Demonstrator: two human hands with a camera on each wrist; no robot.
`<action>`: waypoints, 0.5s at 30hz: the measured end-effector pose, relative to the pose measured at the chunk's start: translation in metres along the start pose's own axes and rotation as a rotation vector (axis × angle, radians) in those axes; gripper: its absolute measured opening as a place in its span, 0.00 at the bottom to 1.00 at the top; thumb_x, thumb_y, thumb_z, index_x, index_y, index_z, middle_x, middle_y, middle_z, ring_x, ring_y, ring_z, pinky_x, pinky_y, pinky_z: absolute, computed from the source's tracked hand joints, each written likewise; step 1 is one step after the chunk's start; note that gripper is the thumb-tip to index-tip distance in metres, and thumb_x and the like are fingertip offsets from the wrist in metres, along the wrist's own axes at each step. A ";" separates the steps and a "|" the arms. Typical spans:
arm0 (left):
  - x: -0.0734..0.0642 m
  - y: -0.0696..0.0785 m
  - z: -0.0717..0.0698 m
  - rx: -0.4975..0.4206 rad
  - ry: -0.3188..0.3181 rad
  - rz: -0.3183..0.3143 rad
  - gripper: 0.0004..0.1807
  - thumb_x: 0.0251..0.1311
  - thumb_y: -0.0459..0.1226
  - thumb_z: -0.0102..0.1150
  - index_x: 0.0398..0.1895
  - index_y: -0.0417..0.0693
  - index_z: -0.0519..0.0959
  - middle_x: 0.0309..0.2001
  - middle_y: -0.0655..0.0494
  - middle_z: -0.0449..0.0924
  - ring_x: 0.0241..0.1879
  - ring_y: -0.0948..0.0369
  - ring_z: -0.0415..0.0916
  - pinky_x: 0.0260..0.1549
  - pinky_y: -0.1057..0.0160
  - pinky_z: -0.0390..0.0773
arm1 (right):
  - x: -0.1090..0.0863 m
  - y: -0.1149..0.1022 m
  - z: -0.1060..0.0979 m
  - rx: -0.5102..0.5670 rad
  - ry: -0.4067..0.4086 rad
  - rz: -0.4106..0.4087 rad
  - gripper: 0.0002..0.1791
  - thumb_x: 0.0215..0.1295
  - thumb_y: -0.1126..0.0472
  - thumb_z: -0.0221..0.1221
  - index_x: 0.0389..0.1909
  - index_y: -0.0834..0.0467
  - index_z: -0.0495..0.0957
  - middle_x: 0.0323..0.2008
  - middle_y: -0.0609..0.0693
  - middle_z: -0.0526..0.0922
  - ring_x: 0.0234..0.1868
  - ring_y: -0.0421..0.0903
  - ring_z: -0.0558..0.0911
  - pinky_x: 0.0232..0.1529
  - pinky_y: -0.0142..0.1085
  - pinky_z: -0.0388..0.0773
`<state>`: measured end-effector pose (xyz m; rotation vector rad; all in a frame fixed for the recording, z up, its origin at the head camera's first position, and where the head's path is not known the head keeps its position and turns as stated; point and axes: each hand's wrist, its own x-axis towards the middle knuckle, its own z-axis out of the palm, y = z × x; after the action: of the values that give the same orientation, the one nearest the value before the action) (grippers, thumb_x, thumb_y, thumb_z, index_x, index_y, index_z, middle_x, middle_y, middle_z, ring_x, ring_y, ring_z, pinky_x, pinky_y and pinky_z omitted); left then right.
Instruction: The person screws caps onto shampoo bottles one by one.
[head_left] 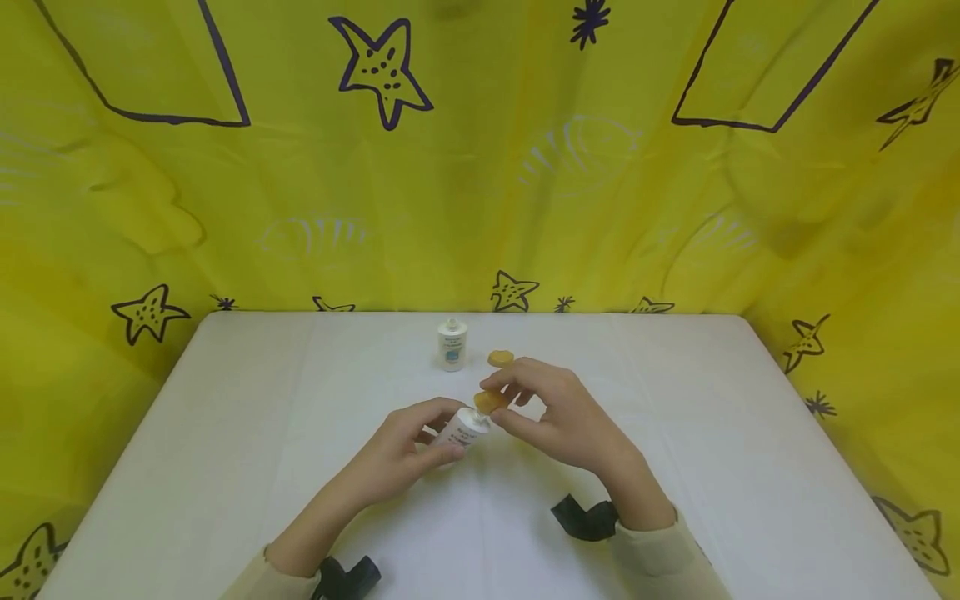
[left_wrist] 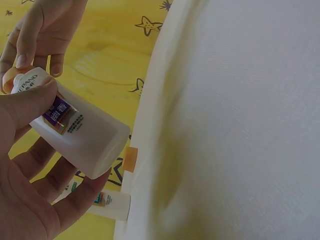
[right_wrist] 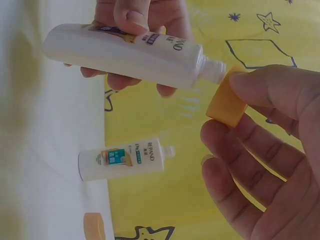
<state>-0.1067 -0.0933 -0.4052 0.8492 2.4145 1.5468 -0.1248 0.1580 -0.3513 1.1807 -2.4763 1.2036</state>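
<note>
My left hand grips a small white bottle with a purple label, tilted with its neck toward the right hand. The thumb lies over its front in the left wrist view. In my right hand an orange cap is pinched between thumb and fingers, right at the bottle's bare threaded neck. Behind the hands a second white bottle with a teal label stands upright on the table, its neck uncapped. Another orange cap lies on the table to the right of that bottle.
A white-covered table spreads under both hands. Its far edge meets a yellow curtain printed with stars and fish. Black wrist mounts sit at both sleeves.
</note>
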 end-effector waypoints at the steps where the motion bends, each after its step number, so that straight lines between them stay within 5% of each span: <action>1: 0.000 0.000 0.000 0.002 0.000 -0.003 0.20 0.63 0.45 0.66 0.58 0.59 0.76 0.46 0.64 0.83 0.45 0.60 0.80 0.46 0.59 0.81 | 0.000 0.000 0.000 0.003 -0.007 -0.001 0.14 0.62 0.63 0.67 0.49 0.52 0.80 0.45 0.41 0.85 0.40 0.36 0.82 0.40 0.35 0.81; 15: -0.001 0.000 0.000 0.024 -0.012 -0.002 0.20 0.64 0.47 0.65 0.58 0.59 0.76 0.48 0.62 0.83 0.45 0.60 0.80 0.44 0.59 0.82 | 0.001 -0.003 0.005 0.004 -0.059 -0.029 0.13 0.64 0.63 0.65 0.49 0.51 0.80 0.44 0.38 0.84 0.42 0.34 0.82 0.41 0.34 0.81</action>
<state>-0.1059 -0.0942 -0.4052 0.8574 2.4293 1.5114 -0.1225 0.1526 -0.3526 1.2665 -2.4911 1.1828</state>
